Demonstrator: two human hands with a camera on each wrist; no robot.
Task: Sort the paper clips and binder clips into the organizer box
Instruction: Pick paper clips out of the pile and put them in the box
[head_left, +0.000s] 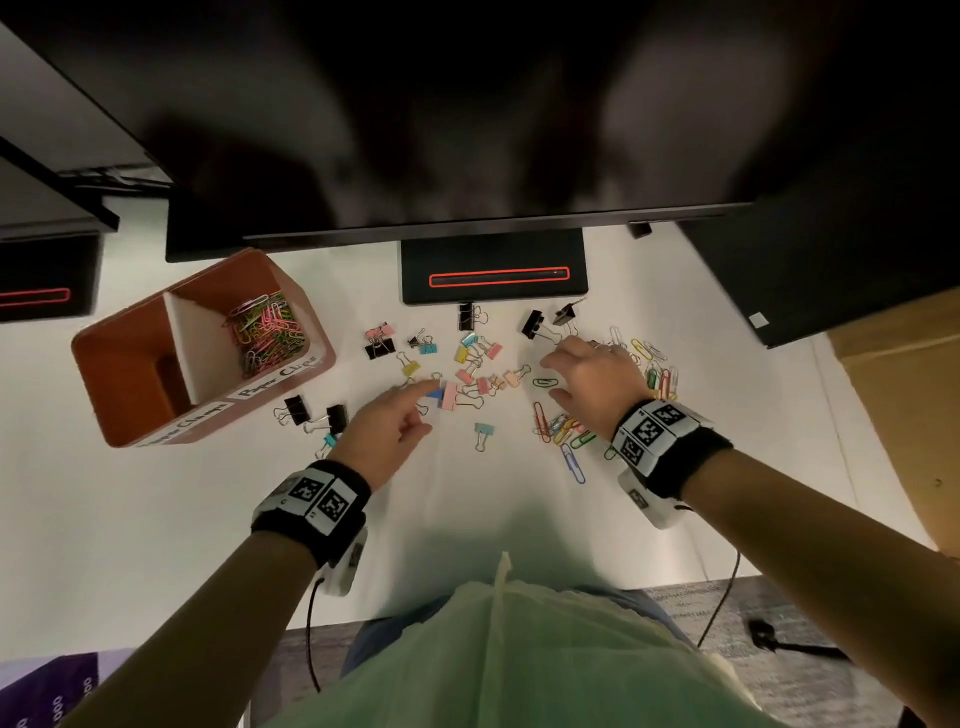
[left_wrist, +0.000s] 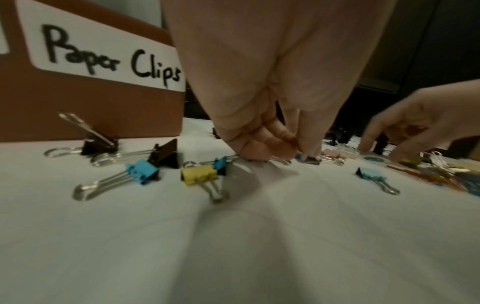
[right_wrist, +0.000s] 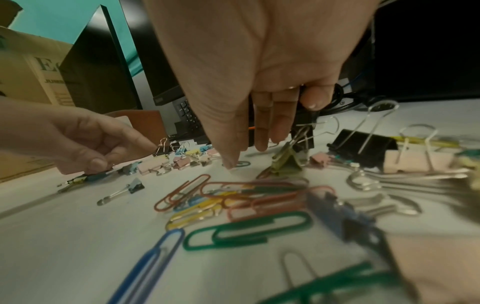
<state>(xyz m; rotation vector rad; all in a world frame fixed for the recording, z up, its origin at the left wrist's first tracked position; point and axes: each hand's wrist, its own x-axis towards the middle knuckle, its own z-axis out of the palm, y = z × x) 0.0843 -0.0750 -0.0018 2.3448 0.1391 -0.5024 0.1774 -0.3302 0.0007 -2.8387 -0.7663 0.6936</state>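
Both forearms reach forward over the white table (head_left: 182, 519), wrists banded with black straps carrying square printed markers.

Left hand (head_left: 382, 434): index finger extended, other fingers curled under, thumb and fingertip pinching the wire handle of a small blue binder clip (head_left: 432, 396) lying on the table.

Right hand (head_left: 592, 382): palm down, fingers nearly straight and spread, thumb tip on a small green paper clip (head_left: 544, 383); grips nothing I can see.

Paper clips (head_left: 561, 431): bent wire, glossy coloured coating, in loose piles near and just beyond the right wrist.

Binder clips (head_left: 475, 358): folded metal bodies, pastel and black, with silver wire loop handles, scattered between the hands and farther back.

Organizer box (head_left: 119, 405): far left, brown, rounded corners, white divider. The compartment labelled "Paper Clips" holds a tangle of paper clips; I see no clips in the other compartment.

Farthest: a black monitor base (head_left: 493, 260) with a red-lit slot.
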